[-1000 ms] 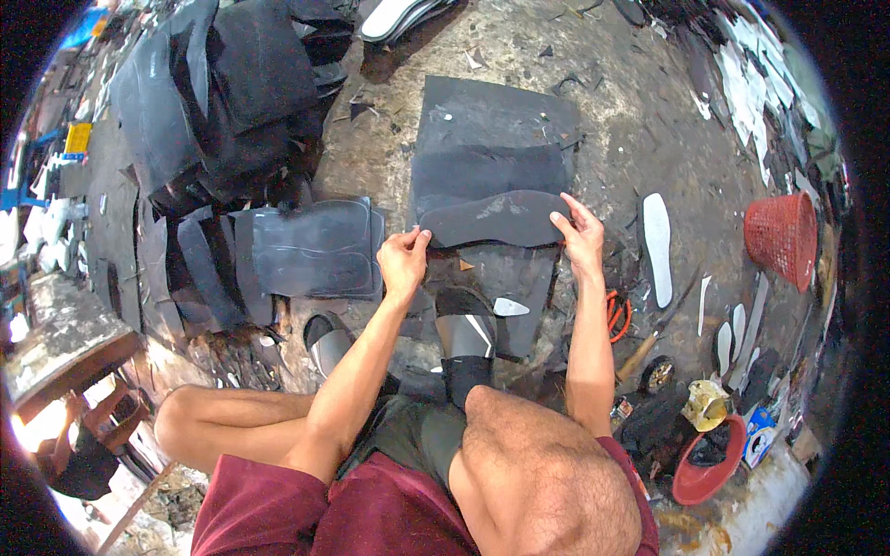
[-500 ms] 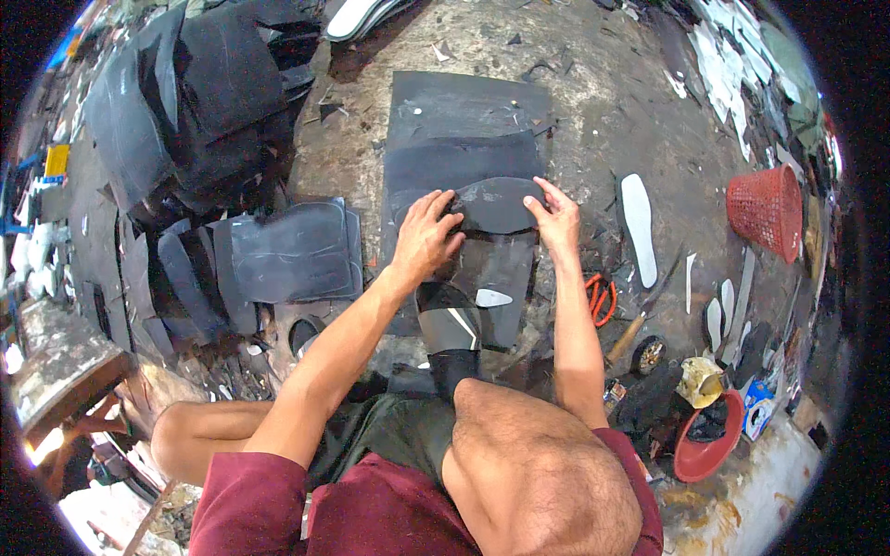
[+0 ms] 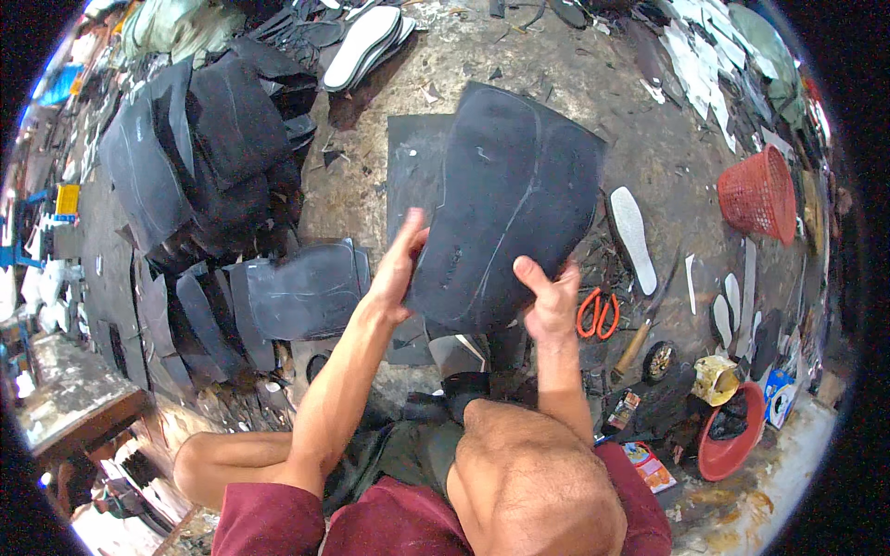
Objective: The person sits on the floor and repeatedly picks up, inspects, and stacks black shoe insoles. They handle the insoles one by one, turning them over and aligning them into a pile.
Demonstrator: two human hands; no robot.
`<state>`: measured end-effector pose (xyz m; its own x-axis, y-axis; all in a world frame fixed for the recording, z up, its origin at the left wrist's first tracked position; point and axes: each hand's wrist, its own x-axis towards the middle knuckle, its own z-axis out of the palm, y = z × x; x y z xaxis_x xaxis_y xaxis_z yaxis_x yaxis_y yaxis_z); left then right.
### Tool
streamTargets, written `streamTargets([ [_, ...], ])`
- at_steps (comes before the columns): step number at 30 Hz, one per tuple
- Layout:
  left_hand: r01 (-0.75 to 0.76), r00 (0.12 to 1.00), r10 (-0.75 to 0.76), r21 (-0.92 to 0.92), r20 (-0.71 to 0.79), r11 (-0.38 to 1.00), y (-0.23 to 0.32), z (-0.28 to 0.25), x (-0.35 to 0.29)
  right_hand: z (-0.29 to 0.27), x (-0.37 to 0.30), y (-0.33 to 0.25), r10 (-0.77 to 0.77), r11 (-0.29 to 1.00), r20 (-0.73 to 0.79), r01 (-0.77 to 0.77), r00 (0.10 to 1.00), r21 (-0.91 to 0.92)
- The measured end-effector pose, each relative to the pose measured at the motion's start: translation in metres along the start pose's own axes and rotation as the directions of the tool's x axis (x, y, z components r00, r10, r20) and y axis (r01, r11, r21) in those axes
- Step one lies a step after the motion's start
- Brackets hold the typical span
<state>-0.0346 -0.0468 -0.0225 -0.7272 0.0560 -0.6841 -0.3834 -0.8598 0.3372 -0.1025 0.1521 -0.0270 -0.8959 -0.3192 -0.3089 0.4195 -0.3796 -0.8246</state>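
A dark black sheet (image 3: 519, 195) with pale lines drawn in sole-like outlines is raised and tilted in front of me. My left hand (image 3: 394, 273) holds its left edge, the fingers partly hidden by the sheet. On the lower right edge, my right hand (image 3: 551, 296) grips with the thumb on top and the fingers mostly underneath. Beneath it a flat dark board (image 3: 414, 153) lies on the ground, largely covered by the sheet. Right of the right hand are scissors with orange handles (image 3: 598, 315) and a white insole (image 3: 633, 241).
Marked black sheets (image 3: 301, 289) lie at left, below a larger black heap (image 3: 199, 148). White insoles (image 3: 366, 48) are stacked at the far side. A red basket (image 3: 756, 195), a wooden-handled knife (image 3: 630, 352) and a red bowl (image 3: 756, 426) stand or lie at right.
Both hands were low over a rounded dark piece on layered sheets. They now hold a large marked sheet up off the ground. The view has shifted slightly.
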Motion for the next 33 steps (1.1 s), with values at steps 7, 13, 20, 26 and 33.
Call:
streamTargets([
  [7,-0.257,0.919,0.199,0.133,0.341,0.957,-0.013,-0.008,-0.027,0.016,0.022,-0.036,0.150,0.985,0.031,-0.147,0.988,-0.093],
  [13,-0.338,0.941,0.334,0.151,0.054,0.929,-0.012,-0.021,-0.031,0.027,-0.007,-0.049,-0.352,0.225,0.730,0.810,0.586,-0.542],
  [20,-0.472,0.639,0.770,0.784,-0.011,0.403,-0.035,0.020,-0.026,0.016,0.018,-0.024,-0.246,0.637,0.333,0.411,0.910,-0.652],
  [26,-0.346,0.758,0.571,0.936,0.316,-0.060,-0.099,-0.040,0.059,-0.139,0.147,-0.006,-0.553,0.042,0.004,0.032,0.833,-0.999],
  [33,-0.231,0.947,0.318,0.616,-0.034,0.753,-0.143,-0.014,0.056,-0.146,0.136,-0.093,-0.240,-0.010,0.202,0.205,0.950,-0.979],
])
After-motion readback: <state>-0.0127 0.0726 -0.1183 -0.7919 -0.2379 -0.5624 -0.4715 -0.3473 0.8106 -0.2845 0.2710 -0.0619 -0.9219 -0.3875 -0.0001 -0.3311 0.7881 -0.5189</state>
